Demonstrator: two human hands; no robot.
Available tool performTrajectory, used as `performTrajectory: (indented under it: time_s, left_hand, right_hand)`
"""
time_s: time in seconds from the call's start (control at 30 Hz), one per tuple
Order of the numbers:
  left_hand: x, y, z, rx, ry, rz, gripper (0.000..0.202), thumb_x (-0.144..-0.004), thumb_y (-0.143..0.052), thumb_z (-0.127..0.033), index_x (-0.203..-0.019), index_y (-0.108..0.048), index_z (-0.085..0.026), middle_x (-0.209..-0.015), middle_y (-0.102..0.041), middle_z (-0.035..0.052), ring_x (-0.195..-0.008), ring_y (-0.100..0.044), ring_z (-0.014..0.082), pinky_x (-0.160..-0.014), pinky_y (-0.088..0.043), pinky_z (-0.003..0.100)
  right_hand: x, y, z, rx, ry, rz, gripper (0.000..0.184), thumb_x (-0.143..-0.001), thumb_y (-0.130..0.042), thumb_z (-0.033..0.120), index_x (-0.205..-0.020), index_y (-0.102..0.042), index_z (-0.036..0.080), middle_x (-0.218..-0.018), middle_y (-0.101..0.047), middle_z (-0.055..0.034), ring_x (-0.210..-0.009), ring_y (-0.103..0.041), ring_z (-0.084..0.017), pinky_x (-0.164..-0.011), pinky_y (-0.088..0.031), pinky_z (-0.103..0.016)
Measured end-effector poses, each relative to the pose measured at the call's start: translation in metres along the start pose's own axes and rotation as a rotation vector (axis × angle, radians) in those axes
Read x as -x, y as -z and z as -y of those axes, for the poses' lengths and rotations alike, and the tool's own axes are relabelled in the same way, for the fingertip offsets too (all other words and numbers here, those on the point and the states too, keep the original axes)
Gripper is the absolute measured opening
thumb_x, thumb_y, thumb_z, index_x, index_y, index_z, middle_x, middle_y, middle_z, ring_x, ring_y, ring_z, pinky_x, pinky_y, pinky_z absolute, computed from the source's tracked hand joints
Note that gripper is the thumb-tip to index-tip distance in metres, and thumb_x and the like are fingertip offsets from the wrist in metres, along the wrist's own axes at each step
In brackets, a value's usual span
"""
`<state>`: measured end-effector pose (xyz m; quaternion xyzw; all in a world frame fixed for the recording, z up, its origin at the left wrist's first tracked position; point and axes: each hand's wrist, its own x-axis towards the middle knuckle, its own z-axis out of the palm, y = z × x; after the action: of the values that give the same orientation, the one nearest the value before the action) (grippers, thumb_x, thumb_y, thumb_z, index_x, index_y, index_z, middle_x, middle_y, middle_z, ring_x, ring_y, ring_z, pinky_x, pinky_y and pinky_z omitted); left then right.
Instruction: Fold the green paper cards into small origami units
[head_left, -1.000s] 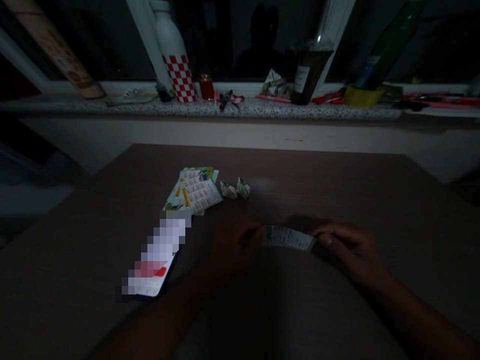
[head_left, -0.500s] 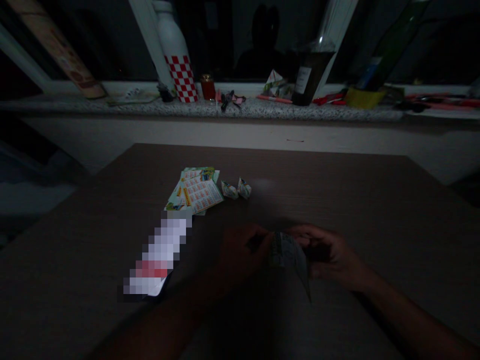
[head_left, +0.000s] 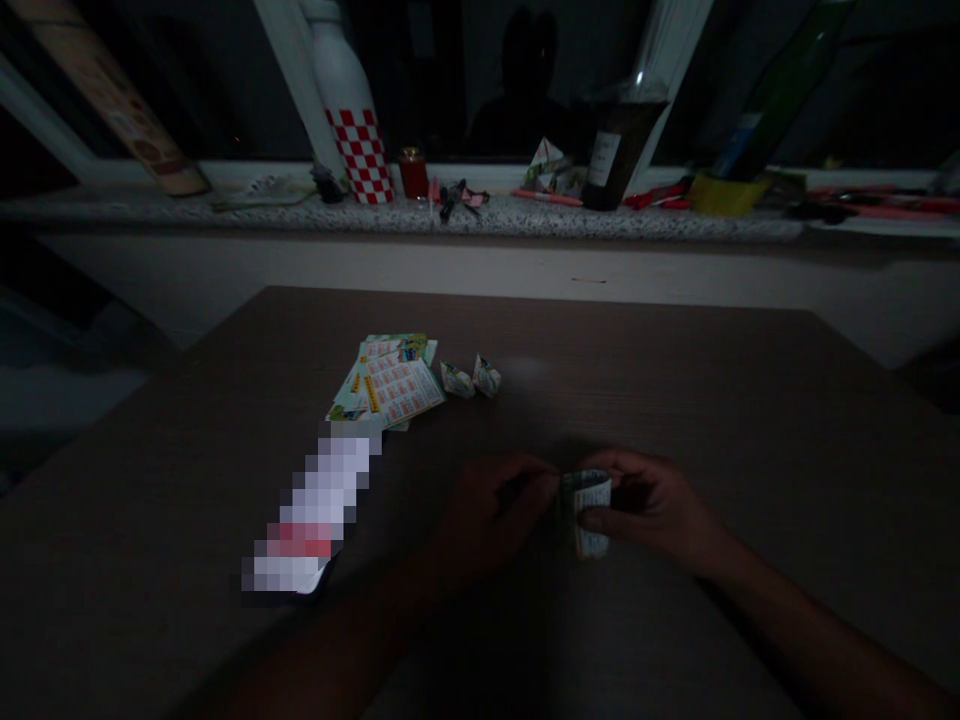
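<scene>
A small printed paper card [head_left: 592,515], bent over on itself, is held between both hands above the table. My left hand [head_left: 499,505] pinches its left edge with thumb and fingertips. On the other side my right hand [head_left: 660,505] grips it, the thumb lying on the printed front face and the fingers behind. Beyond the hands, two small folded paper pieces [head_left: 487,377] stand side by side. Left of them lies a loose stack of printed cards [head_left: 401,385], green-edged with orange print. Dim light hides some finger detail.
A phone-like slab with a blurred bright screen [head_left: 319,510] lies left of my left arm on the wooden table [head_left: 637,360]. Along the granite sill [head_left: 285,215] stand a checkered bottle [head_left: 360,150], a red jar [head_left: 413,175], a dark cup [head_left: 615,155] and a green bottle [head_left: 784,85].
The card's loose right part, which hung down, is now folded over toward the left and held under my right thumb. My left hand has shifted slightly right.
</scene>
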<state>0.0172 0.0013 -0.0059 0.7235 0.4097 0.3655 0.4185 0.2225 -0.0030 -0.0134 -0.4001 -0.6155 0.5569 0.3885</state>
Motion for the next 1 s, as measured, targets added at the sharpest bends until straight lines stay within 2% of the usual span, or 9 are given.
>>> performTrajectory:
  time_s: [0.17, 0.4, 0.63, 0.83, 1.0]
  left_hand:
    - [0.0003, -0.0043, 0.0013, 0.064, 0.066, 0.033, 0.018, -0.077, -0.068, -0.029, -0.088, -0.070, -0.015, -0.076, -0.071, 0.0023, -0.069, -0.064, 0.0149, -0.062, -0.048, 0.023]
    - [-0.0014, -0.0068, -0.0010, 0.048, 0.136, 0.015, 0.012, -0.081, -0.064, -0.028, -0.083, -0.071, -0.018, -0.077, -0.073, 0.0001, -0.071, -0.066, 0.0144, -0.063, -0.049, 0.023]
    - [-0.0011, -0.0059, -0.0018, 0.045, 0.108, 0.019, 0.013, -0.082, -0.063, -0.028, -0.082, -0.072, -0.018, -0.075, -0.072, -0.0007, -0.068, -0.065, 0.0134, -0.061, -0.047, 0.022]
    - [-0.0013, -0.0065, -0.0026, 0.040, 0.124, 0.021, 0.015, -0.082, -0.062, -0.028, -0.081, -0.071, -0.017, -0.072, -0.071, 0.0004, -0.066, -0.064, 0.0135, -0.058, -0.046, 0.022]
    - [-0.0009, -0.0053, -0.0023, 0.025, 0.086, 0.021, 0.014, -0.083, -0.062, -0.027, -0.081, -0.071, -0.016, -0.073, -0.071, 0.0007, -0.066, -0.063, 0.0126, -0.059, -0.045, 0.021]
  right_hand:
    - [-0.0003, -0.0015, 0.0003, 0.048, 0.005, -0.042, 0.020, -0.071, -0.076, 0.025, -0.083, -0.062, 0.017, -0.071, -0.066, -0.0002, -0.062, -0.063, -0.012, -0.056, -0.053, -0.022]
    - [0.0000, -0.0044, 0.0025, 0.076, 0.016, -0.068, 0.017, -0.071, -0.076, 0.025, -0.080, -0.063, 0.017, -0.067, -0.064, 0.0009, -0.058, -0.061, -0.011, -0.052, -0.051, -0.020]
    - [-0.0004, -0.0054, 0.0035, 0.109, 0.024, -0.085, 0.021, -0.071, -0.075, 0.032, -0.077, -0.062, 0.017, -0.064, -0.062, 0.0009, -0.055, -0.060, -0.011, -0.049, -0.051, -0.021]
    - [-0.0002, -0.0064, 0.0039, 0.134, 0.028, -0.094, 0.020, -0.071, -0.075, 0.030, -0.077, -0.062, 0.016, -0.063, -0.062, 0.0011, -0.054, -0.059, -0.011, -0.048, -0.050, -0.020]
    - [0.0005, -0.0075, 0.0034, 0.175, 0.034, -0.109, 0.020, -0.071, -0.075, 0.031, -0.076, -0.062, 0.017, -0.062, -0.062, 0.0011, -0.053, -0.059, -0.011, -0.047, -0.050, -0.020]
